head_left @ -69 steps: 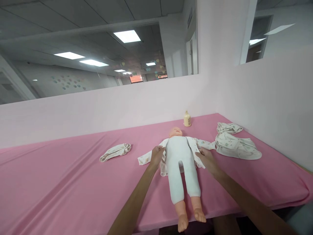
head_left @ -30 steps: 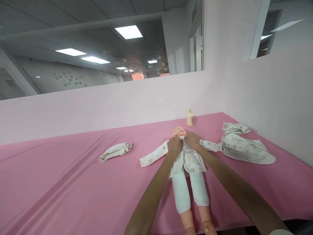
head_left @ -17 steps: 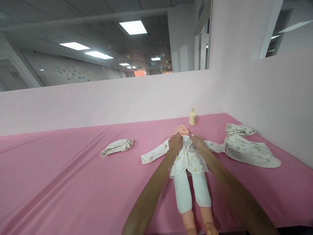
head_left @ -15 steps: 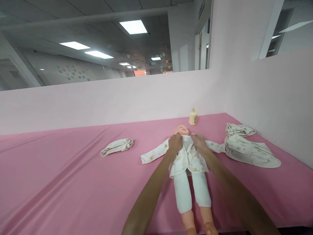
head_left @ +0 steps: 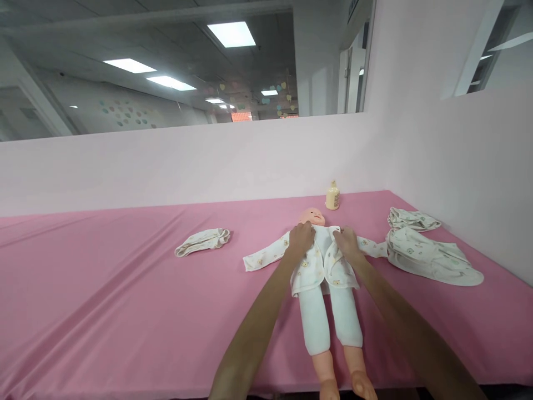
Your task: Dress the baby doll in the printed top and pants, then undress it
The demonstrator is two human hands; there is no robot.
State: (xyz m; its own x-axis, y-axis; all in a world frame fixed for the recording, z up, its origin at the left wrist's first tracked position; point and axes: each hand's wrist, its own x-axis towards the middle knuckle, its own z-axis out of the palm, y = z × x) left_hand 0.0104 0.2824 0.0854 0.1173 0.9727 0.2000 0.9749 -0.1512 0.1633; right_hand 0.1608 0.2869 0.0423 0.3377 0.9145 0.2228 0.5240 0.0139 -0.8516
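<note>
A baby doll (head_left: 313,216) lies on its back on the pink-covered table, head toward the wall and feet at the front edge. White leggings-like cloth (head_left: 315,322) covers its legs down to the shins. Over its torso is an open-fronted white baby jacket (head_left: 308,273) with small printed figures, both sleeves spread sideways. My left hand (head_left: 301,240) is closed on the jacket's front near the left side of the collar. On the other side of the opening, my right hand (head_left: 347,242) pinches the jacket's edge by the shoulder.
A folded white cloth (head_left: 202,242) lies to the left on the pink sheet (head_left: 125,300). Behind the doll stands a cream pump bottle (head_left: 332,196). At the right are a folded printed garment (head_left: 412,219) and a larger printed cloth piece (head_left: 433,258), which meets the right sleeve's end.
My right hand has shifted slightly right and outward along the jacket's edge. My left hand keeps its hold near the collar. The whole view has tilted a little.
</note>
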